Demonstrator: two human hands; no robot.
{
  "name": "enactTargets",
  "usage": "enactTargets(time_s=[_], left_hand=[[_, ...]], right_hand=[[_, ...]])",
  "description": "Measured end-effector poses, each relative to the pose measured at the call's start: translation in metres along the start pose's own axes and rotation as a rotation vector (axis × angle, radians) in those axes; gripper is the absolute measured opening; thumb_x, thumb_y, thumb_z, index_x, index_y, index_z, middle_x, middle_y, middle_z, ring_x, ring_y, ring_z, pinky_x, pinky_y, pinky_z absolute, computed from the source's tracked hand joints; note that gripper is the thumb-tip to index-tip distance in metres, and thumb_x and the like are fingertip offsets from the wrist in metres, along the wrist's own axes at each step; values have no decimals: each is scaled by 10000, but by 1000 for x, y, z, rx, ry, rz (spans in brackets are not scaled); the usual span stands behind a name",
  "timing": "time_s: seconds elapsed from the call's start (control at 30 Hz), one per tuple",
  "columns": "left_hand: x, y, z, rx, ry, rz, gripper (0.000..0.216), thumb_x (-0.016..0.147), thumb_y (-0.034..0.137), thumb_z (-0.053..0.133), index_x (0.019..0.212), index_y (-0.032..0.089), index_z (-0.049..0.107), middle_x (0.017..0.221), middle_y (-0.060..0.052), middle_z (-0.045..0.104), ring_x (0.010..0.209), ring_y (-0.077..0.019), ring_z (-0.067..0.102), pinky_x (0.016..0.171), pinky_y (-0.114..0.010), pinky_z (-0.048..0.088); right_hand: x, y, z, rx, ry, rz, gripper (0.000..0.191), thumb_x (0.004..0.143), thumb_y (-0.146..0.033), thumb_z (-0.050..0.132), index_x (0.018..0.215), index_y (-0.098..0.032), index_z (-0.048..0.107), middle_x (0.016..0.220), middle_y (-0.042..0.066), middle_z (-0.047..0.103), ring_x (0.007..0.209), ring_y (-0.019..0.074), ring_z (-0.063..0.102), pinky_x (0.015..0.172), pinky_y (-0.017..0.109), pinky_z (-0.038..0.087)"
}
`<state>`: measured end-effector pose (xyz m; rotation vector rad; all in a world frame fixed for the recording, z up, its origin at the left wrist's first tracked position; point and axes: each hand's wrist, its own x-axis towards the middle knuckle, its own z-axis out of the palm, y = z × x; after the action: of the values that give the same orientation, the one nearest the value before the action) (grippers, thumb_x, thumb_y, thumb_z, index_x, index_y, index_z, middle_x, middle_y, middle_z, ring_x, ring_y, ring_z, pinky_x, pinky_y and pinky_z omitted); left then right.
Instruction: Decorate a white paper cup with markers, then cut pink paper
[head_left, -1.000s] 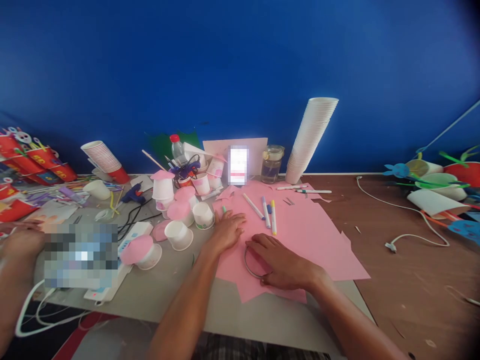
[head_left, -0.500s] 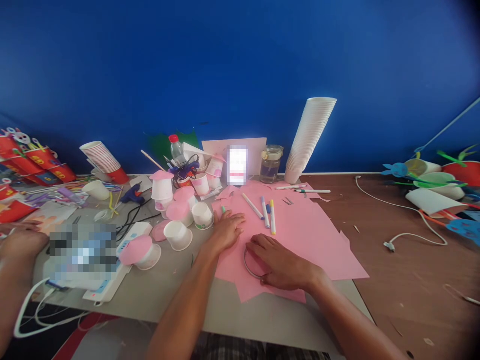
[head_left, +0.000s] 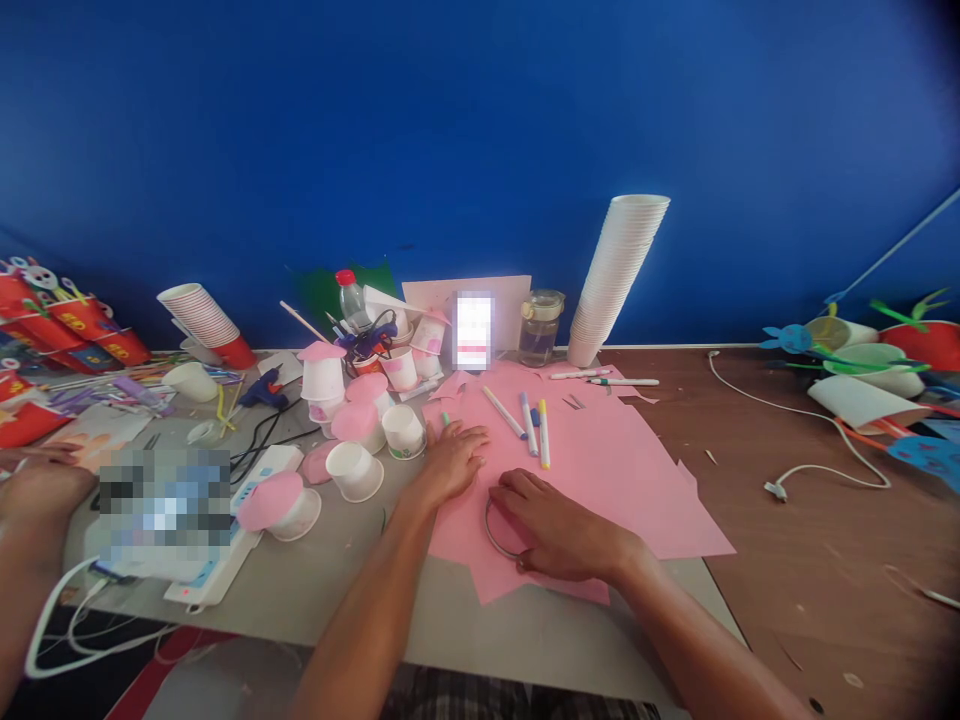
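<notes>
My left hand point(head_left: 452, 461) lies flat on a pink paper sheet point(head_left: 600, 470), fingers spread, holding nothing. My right hand point(head_left: 559, 525) rests palm down on a thin ring-shaped object point(head_left: 491, 532) that lies on the same sheet; its fingers are curled over the ring's top. Three markers point(head_left: 531, 422) lie on the pink paper just beyond my hands. White paper cups point(head_left: 356, 470), some with pink tops, stand to the left of my left hand.
A tall leaning stack of white cups point(head_left: 619, 275), a glass jar point(head_left: 538, 328), a bottle point(head_left: 349, 296) and a glue gun point(head_left: 262, 388) stand at the back. Another person's hand point(head_left: 37, 485) is at the far left. A white cable point(head_left: 810, 455) and paper crafts point(head_left: 870, 375) lie at right.
</notes>
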<state>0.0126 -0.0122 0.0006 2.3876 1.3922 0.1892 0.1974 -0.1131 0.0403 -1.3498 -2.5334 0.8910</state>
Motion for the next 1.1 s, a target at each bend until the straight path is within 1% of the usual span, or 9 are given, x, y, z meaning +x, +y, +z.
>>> enactTargets(time_s=[0.37, 0.5, 0.6, 0.67, 0.73, 0.8, 0.87, 0.97, 1.1], left_hand=[[-1, 1, -1, 0, 12, 7, 384, 882, 262, 477, 1246, 289, 596, 1437, -4, 507, 1396, -298, 329, 1150, -647, -20], [-1, 1, -2, -3, -5, 1, 390, 882, 265, 482, 1257, 289, 588, 1444, -3, 500, 1396, -296, 325, 1151, -644, -24], [-2, 1, -3, 0, -16, 10, 402, 886, 269, 478, 1276, 284, 573, 1456, -8, 485, 1400, -292, 318, 1155, -635, -29], [-2, 1, -4, 2, -16, 18, 406, 890, 270, 474, 1285, 283, 567, 1462, -8, 478, 1401, -289, 315, 1158, -629, -30], [-2, 0, -3, 0, -15, 20, 402, 891, 269, 472, 1281, 284, 570, 1463, -2, 477, 1402, -287, 312, 1157, -630, -38], [-1, -1, -2, -3, -18, 18, 399, 890, 269, 475, 1276, 285, 575, 1462, 3, 478, 1405, -286, 308, 1156, -632, -46], [1, -2, -1, -3, -23, 13, 401, 888, 269, 478, 1276, 290, 575, 1460, 5, 480, 1408, -287, 305, 1154, -638, -49], [2, -2, 0, -3, -26, 4, 403, 882, 264, 484, 1272, 299, 578, 1457, 13, 482, 1401, -297, 315, 1149, -652, -37], [2, -2, 0, -11, -10, 16, 404, 873, 254, 490, 1262, 291, 591, 1447, 17, 495, 1388, -301, 333, 1164, -630, -13]], right_hand=[[0, -3, 1, 22, 4, 73, 575, 639, -233, 735, 1179, -171, 548, 1236, 123, 446, 1120, 293, 478, 933, 417, 442], [0, -1, -3, 68, -31, 68, 710, 643, -296, 750, 1296, -177, 498, 1275, 126, 444, 1193, 308, 447, 987, 434, 417], [-2, 1, -12, 161, -98, 85, 879, 671, -389, 737, 1443, -196, 362, 1440, 136, 339, 1313, 324, 367, 1044, 430, 384], [-5, 1, -19, 210, -129, 115, 909, 694, -400, 712, 1484, -209, 306, 1521, 123, 256, 1366, 323, 318, 1078, 419, 359], [-6, 1, -23, 223, -144, 140, 891, 698, -355, 701, 1487, -208, 313, 1550, 109, 235, 1403, 318, 269, 1112, 416, 323], [-7, 2, -24, 203, -150, 133, 871, 686, -295, 700, 1474, -199, 343, 1553, 102, 254, 1428, 312, 212, 1144, 425, 271], [-6, 4, -21, 170, -147, 82, 835, 675, -244, 700, 1448, -191, 387, 1532, 102, 306, 1423, 304, 213, 1154, 431, 248], [-4, 7, -14, 122, -112, -2, 752, 669, -173, 686, 1386, -196, 461, 1462, 101, 400, 1359, 294, 304, 1118, 428, 298], [-4, 8, -9, 78, -87, -27, 679, 683, -149, 667, 1340, -186, 499, 1422, 110, 427, 1297, 294, 361, 1075, 428, 341]])
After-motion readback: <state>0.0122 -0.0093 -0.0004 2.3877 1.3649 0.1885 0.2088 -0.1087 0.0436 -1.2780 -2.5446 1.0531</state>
